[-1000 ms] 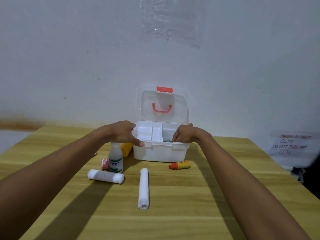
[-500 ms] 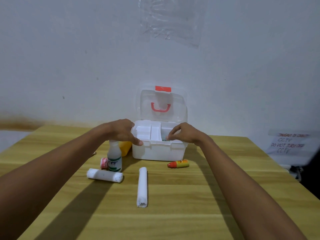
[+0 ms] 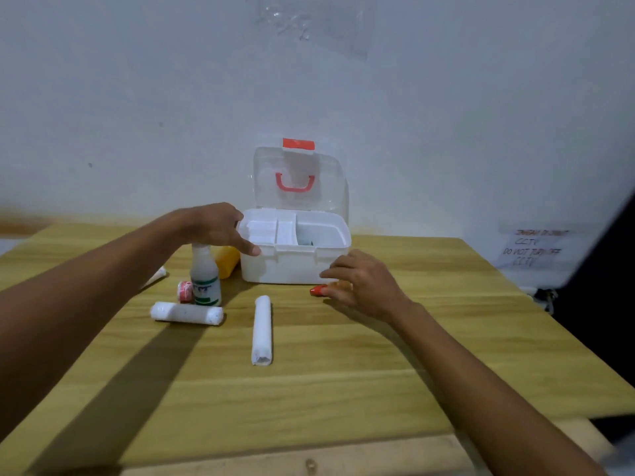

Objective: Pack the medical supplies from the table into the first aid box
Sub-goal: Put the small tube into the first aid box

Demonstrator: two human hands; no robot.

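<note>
Since the earlier frame the right hand [image 3: 364,286] has been lowered from the box rim to the table, just near of the box's right front. It is now laid over a small yellow tube with a red cap [image 3: 318,290], of which little more than the cap is seen, at the left. The picture is blurred there, so a grasp cannot be confirmed. The left hand [image 3: 213,225] is unchanged: the left near corner of the white plastic first aid box [image 3: 292,266] is held, with the thumb pressed on the front wall.

The box stands at the far middle of the light wooden table [image 3: 343,389], its clear lid with a red handle [image 3: 299,176] raised upright. Left of the box a yellow container [image 3: 226,262] is partly hidden by a translucent bottle with a green label [image 3: 205,280]. A small red-and-white roll [image 3: 185,291] is set against the bottle's left. A crosswise white gauze roll [image 3: 187,313] lies just near of the bottle. A lengthwise white gauze roll [image 3: 262,329] lies apart, to its right. Both forearms are extended and bare.
</note>
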